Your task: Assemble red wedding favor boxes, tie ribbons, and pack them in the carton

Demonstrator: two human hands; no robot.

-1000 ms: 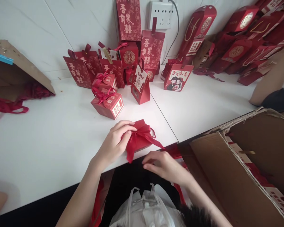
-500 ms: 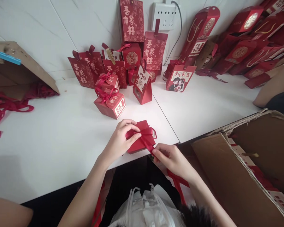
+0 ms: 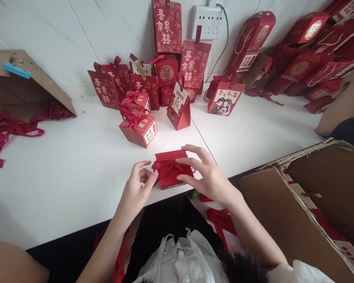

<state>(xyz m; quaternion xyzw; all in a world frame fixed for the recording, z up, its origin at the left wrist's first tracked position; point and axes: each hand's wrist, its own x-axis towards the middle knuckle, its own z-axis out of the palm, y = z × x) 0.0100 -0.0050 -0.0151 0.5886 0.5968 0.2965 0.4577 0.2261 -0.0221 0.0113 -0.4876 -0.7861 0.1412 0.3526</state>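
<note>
A small red gift box (image 3: 173, 181) lies near the table's front edge. A red ribbon (image 3: 168, 168) tied in a bow runs across its top. My left hand (image 3: 138, 182) is at the box's left side, thumb and a curled finger closed on the ribbon's left end, index finger stretched out. Over the right side of the box, my right hand (image 3: 208, 173) has its fingers spread, the tips at the bow and the box's top. Part of the box's right side is hidden behind that hand.
Several finished-looking red boxes, among them a ribboned box (image 3: 140, 129), stand behind. A cardboard box (image 3: 51, 74) with red ribbons is at left, an open carton (image 3: 268, 196) at right. Red boxes (image 3: 301, 70) pile up at the wall. Another person's arm (image 3: 339, 98) rests at right.
My right hand has let go of the ribbon tail and moved up over the box, fingers spread. My left hand has shifted from the bow's middle to the left. The box has turned slightly.
</note>
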